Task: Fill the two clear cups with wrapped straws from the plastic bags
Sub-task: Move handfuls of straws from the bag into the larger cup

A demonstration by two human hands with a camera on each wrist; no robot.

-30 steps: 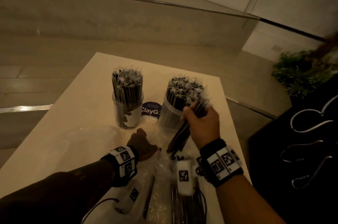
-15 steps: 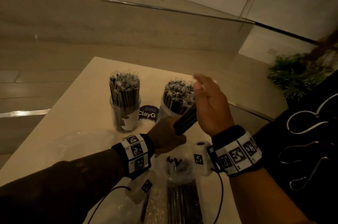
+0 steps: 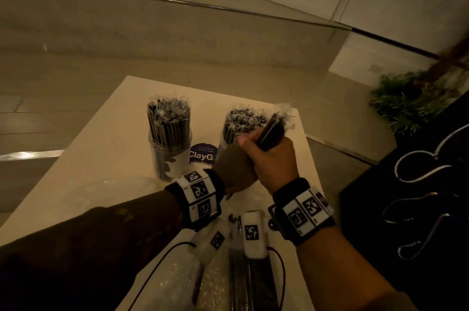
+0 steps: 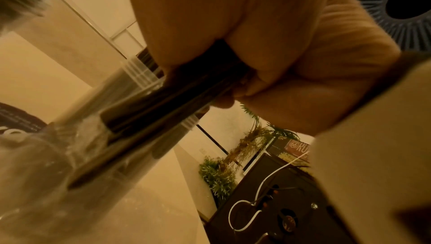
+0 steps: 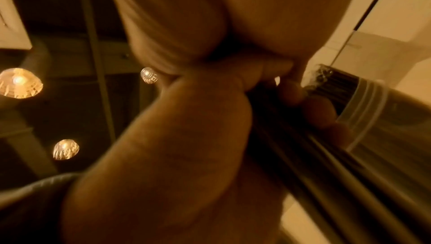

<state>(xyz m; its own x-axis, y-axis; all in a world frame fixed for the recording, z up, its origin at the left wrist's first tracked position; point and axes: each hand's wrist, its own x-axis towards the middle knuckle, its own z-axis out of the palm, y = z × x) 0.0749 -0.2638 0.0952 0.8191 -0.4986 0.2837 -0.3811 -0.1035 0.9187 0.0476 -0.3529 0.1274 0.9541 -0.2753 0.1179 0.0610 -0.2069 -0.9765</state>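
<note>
Two clear cups stand on the white table (image 3: pixel 101 138), both packed with dark wrapped straws: the left cup (image 3: pixel 169 158) and the right cup (image 3: pixel 229 133). In front of the right cup, both hands hold one bundle of wrapped straws (image 3: pixel 271 130), tilted with its crinkled tops up and to the right. My right hand (image 3: pixel 275 158) grips its upper part. My left hand (image 3: pixel 236 171) grips it lower down, pressed against the right hand. The left wrist view shows fingers (image 4: pixel 210 49) curled round the bundle (image 4: pixel 163 104). The right wrist view shows fingers (image 5: pixel 293 91) wrapped round it (image 5: pixel 314 165) beside the cup's rim (image 5: pixel 373 104).
A plastic bag with dark straws (image 3: pixel 253 285) lies at the near table edge, with crumpled clear plastic (image 3: pixel 177 280) left of it. A flat clear bag (image 3: pixel 114 191) lies near the left cup. A round ClayGo sticker (image 3: pixel 203 154) sits between the cups. A plant (image 3: pixel 411 102) stands off right.
The left hand left the bag and took the bundle's lower part. The right hand opened briefly and now grips the bundle again, held higher beside the right cup.
</note>
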